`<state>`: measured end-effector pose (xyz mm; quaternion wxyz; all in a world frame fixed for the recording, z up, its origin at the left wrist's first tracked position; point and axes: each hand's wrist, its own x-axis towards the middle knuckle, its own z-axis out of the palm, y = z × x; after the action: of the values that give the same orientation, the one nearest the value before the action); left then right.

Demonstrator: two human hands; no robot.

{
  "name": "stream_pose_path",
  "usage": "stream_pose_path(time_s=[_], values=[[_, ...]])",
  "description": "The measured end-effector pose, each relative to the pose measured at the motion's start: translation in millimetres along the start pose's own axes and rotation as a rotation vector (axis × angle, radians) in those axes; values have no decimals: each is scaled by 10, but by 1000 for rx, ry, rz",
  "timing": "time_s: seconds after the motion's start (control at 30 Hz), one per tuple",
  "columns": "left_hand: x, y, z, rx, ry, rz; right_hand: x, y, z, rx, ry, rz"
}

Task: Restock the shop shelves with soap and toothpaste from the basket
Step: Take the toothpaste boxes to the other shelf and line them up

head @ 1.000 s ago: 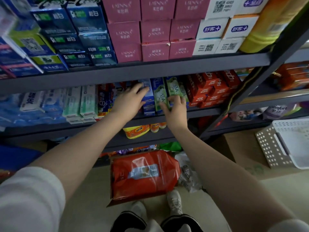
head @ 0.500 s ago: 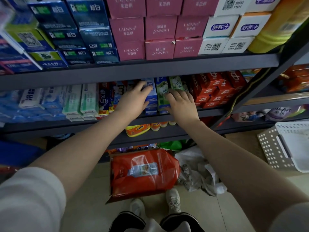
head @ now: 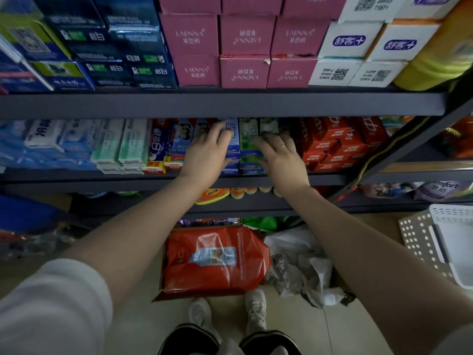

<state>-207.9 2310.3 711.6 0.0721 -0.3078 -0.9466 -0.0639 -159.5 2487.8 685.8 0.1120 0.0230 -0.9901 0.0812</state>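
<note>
On the middle shelf toothpaste boxes stand in stacks. My left hand lies flat on a stack of blue toothpaste boxes, fingers reaching in under the upper shelf. My right hand, a ring on one finger, rests with spread straight fingers on the green toothpaste boxes beside them. Neither hand grips anything. The white perforated basket sits on the floor at the right; what it holds is hidden.
Red toothpaste boxes fill the shelf right of my hands, pale green and blue ones the left. Pink boxes sit on the upper shelf. A red bag in a carton and crumpled plastic lie by my feet.
My right hand has gone from curling round the front of the green boxes to lying flat over them, further right. The left hand stays on the blue stack.
</note>
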Motion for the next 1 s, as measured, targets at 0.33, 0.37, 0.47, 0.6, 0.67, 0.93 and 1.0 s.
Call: stream_pose_path(time_s=[0.33,0.37,0.47,0.6,0.67,0.93,1.0], values=[[-44,42,22,40,67,6,-75,-3,39,-44,42,-45],[-48,52,34,34,63,0,-65,-2,31,-44,13,-44],[-37,85,32,-31,30,-32,5,-7,-16,-66,-65,-16],[-48,119,71,-202,28,-142,72,-11,25,4,-152,24],[-50,144,89,-260,28,-159,81,1,38,9,-154,26],[-52,132,131,-297,19,-117,36,116,42,6,-142,-4],[-64,144,140,-308,20,-109,29,121,38,10,-129,2]])
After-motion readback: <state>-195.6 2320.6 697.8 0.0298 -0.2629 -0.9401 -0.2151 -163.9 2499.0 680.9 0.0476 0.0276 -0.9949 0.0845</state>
